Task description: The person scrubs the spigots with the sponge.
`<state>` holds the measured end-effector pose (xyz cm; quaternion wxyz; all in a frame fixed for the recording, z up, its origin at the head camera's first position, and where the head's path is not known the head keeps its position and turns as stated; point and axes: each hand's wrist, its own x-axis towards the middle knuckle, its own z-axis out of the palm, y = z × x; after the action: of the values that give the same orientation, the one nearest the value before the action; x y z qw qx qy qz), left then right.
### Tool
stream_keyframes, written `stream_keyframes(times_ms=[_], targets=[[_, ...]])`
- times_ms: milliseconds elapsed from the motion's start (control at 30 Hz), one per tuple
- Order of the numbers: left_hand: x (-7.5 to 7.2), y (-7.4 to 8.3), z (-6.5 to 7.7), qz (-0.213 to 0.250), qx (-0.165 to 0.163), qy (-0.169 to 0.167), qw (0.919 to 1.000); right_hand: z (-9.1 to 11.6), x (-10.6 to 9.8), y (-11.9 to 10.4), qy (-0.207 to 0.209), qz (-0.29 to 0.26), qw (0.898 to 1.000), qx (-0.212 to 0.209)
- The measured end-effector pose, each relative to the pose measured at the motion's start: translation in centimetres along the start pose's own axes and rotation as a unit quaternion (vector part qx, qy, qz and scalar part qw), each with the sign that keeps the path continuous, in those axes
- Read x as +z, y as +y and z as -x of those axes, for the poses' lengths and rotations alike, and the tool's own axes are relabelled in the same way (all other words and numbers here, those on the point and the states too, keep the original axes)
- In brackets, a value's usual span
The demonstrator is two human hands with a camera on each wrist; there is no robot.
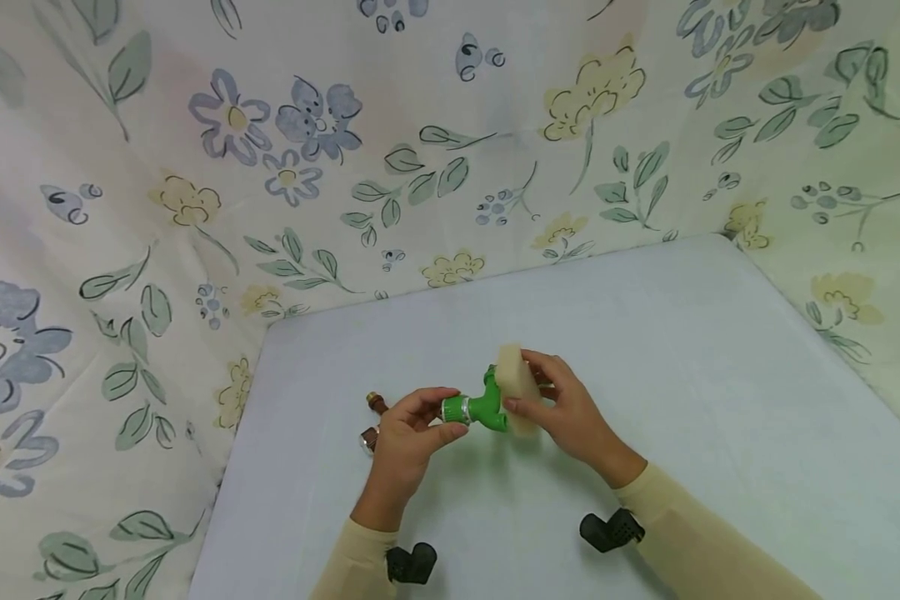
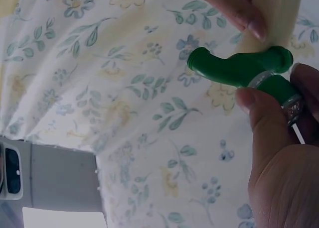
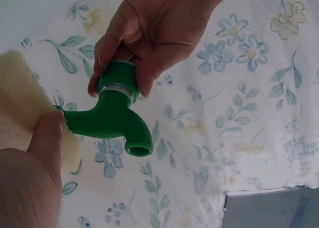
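A green tap [image 1: 484, 407] with a silver ring is held above the table. My left hand [image 1: 408, 437] grips it by its knob end, thumb and fingers on either side, as the right wrist view also shows at the knob [image 3: 118, 75]. My right hand [image 1: 570, 415] holds a pale yellow sponge [image 1: 516, 387] against the tap's other end. In the left wrist view the sponge [image 2: 280, 16] touches the green body [image 2: 234, 68] from behind. The far fingers of the right hand are partly hidden by the sponge.
A brown and brass tap-like fitting [image 1: 376, 403] lies on the white table [image 1: 615, 317], partly hidden behind my left hand. Floral cloth [image 1: 390, 183] hangs behind and beside the table. Black wrist cameras [image 1: 411, 564] sit on both sleeves.
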<state>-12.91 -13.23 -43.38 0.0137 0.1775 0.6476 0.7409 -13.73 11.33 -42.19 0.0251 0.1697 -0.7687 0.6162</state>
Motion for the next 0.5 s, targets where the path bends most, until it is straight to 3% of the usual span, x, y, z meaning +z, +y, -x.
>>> stream_keyframes(times_ms=[500], targets=[[-0.1, -0.57, -0.41, -0.023, -0.004, 0.025, 0.9994, 0.67, 0.64, -0.13, -0.036, -0.011, 0.999, -0.022]])
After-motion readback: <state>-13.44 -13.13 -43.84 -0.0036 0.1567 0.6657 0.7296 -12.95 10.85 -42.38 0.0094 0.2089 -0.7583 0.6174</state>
